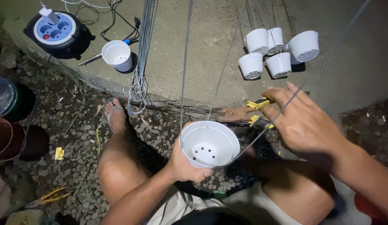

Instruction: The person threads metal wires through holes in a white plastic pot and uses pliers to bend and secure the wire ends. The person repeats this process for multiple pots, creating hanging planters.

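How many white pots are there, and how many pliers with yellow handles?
White pots: 7 – one in the left hand at, one alone, five clustered.
Yellow-handled pliers: 2 – by the right hand at, on gravel.
Total: 9

Head view, steeply downward, probably close
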